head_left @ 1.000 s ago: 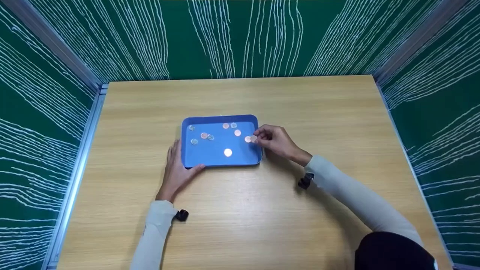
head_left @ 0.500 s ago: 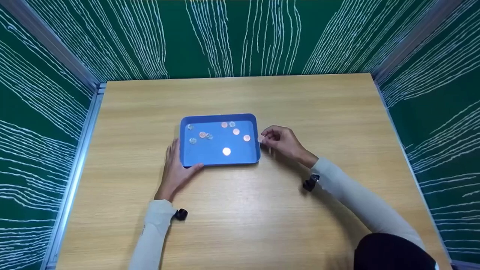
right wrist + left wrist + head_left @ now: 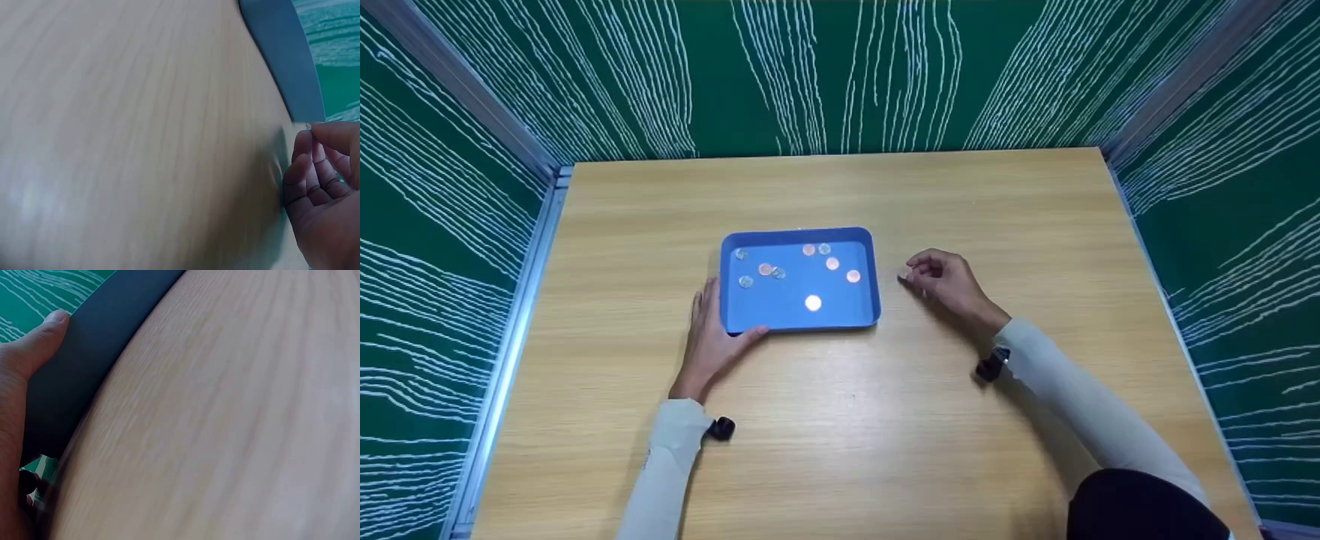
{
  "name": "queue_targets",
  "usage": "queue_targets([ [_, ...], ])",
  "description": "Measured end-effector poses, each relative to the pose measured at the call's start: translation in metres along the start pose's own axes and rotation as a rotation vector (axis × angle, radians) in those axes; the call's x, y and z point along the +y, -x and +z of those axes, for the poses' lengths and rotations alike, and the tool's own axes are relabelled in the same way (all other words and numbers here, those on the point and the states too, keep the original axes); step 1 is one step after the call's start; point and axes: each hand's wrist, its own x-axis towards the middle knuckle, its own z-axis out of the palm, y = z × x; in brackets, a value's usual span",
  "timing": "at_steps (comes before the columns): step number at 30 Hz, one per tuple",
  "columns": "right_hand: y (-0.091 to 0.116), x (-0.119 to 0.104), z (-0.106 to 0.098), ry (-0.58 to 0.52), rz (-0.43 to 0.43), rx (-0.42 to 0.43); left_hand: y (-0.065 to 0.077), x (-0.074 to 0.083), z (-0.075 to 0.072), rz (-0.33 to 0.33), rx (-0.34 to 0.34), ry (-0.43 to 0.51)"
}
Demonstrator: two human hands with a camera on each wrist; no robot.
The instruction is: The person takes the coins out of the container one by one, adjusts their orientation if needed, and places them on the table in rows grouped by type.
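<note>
A shallow blue tray (image 3: 780, 315) sits on the table. Several copper-coloured coins (image 3: 832, 263) and several silvery coins (image 3: 745, 282) lie spread out in it. At the tray's near left corner rests my left hand (image 3: 712, 349), its fingers along the left side and its straight thumb against the near wall. In the left wrist view the thumb (image 3: 48, 334) lies on the tray's outer wall (image 3: 73, 365). Right of the tray, my right hand (image 3: 949, 285) pinches a coin (image 3: 905, 274) between thumb and fingertips. Only a thin edge of that coin (image 3: 307, 126) shows in the right wrist view.
The light wooden table (image 3: 825, 450) extends around the tray on every side. Green panels with white wavy lines (image 3: 780, 75) rise behind it and at both sides. A dark rounded shape (image 3: 1144, 506) covers the lower right corner of the head view.
My right hand has carried the pinched coin from over the tray's right part, across the rim, to above the table on the right. My left hand has stayed at the tray's corner.
</note>
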Motion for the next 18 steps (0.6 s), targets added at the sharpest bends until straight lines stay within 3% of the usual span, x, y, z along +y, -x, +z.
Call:
queue_targets([
  [11, -0.007, 0.010, -0.012, 0.062, 0.016, 0.063, 0.001, 0.001, -0.001, -0.021, -0.012, 0.007],
  [18, -0.013, 0.011, -0.013, 0.132, -0.020, 0.074, 0.001, 0.000, -0.001, -0.027, -0.018, 0.003],
])
